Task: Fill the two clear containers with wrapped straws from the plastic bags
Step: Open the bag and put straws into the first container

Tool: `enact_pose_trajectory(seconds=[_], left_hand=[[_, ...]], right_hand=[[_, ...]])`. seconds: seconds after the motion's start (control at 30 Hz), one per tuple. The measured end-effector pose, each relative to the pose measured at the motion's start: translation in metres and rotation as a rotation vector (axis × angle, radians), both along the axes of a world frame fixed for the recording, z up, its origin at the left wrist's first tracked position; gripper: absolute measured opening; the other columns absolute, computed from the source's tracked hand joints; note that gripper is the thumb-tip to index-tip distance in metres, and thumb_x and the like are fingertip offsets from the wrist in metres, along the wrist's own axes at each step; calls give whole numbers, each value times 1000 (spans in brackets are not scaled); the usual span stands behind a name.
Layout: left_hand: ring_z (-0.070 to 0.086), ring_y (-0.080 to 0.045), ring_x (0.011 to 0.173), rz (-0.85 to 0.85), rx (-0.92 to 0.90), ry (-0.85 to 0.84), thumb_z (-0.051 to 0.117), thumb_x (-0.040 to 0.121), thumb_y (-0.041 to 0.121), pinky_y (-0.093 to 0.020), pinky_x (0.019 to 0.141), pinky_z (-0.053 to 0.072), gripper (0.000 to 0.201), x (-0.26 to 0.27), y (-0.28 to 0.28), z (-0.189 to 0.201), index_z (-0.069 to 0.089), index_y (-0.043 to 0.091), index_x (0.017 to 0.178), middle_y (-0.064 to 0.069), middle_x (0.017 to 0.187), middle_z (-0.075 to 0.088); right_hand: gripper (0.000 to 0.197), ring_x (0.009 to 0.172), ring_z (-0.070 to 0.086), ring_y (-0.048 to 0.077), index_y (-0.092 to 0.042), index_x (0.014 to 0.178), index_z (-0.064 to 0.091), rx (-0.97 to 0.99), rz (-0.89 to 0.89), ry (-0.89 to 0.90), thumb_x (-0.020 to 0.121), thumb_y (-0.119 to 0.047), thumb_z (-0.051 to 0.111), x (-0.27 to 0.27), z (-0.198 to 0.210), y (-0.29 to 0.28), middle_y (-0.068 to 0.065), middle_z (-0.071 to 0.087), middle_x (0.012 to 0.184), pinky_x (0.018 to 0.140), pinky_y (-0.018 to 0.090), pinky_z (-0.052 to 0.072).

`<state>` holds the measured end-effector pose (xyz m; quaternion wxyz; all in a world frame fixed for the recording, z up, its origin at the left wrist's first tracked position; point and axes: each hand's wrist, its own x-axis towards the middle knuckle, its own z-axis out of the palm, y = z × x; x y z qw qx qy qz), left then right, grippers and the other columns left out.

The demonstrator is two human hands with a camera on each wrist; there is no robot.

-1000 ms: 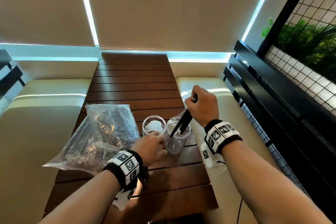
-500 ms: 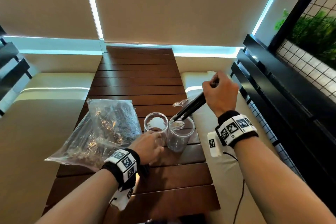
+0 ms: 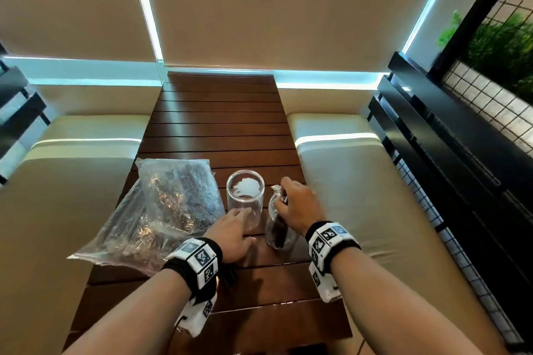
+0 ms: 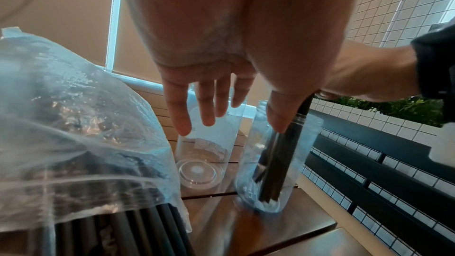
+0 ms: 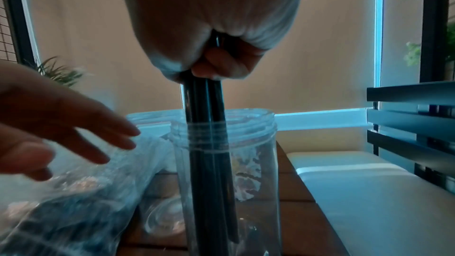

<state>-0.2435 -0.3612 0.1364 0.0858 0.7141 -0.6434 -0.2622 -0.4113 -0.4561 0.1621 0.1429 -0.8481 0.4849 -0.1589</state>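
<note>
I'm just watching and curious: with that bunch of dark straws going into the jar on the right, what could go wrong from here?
1. The right hand pushes the straws into the right container, which no hand steadies; the left hand hangs open nearby. It looks tilted and might tip.
2. It stands close to the table's right edge, so it could fall off.
3. The empty container beside it could get knocked.

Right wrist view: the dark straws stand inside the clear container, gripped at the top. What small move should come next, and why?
Probably let go: the right hand grips the dark wrapped straws, whose lower ends already sit near the bottom of the right clear plastic container. Then it can reach for more.
</note>
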Motion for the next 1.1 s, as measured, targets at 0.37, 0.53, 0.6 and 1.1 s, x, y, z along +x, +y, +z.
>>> enact_pose_trajectory(seconds=[0.37,0.53,0.6,1.1], left_hand=[[53,-23,122,-32,32,93,53,78,49,-37,103,44,62,0,11,2,46,26,136,-1,134,52],[65,-25,97,136,112,97,61,79,59,-33,84,54,54,-9,9,0,55,20,115,-5,108,66],[69,-28,85,239,138,191,58,79,56,-37,77,58,45,-12,4,-4,59,15,98,-10,96,70],[65,-23,87,338,-120,-1,60,88,37,-35,80,54,19,34,20,9,63,18,91,-4,92,69]], right_hand=[[14,73,58,23,-17,98,51,77,206,-120,96,-30,46,18,-23,35,-1,58,85,69,40,49],[19,73,57,22,-19,98,50,34,160,-71,99,-36,42,15,-15,36,-3,54,88,66,42,49],[22,79,56,19,-23,101,50,-26,121,54,99,-42,39,14,-10,40,-7,57,91,63,34,44],[81,105,47,16,-29,128,44,-139,-59,-8,67,-83,49,11,9,36,-6,48,121,88,35,43]])
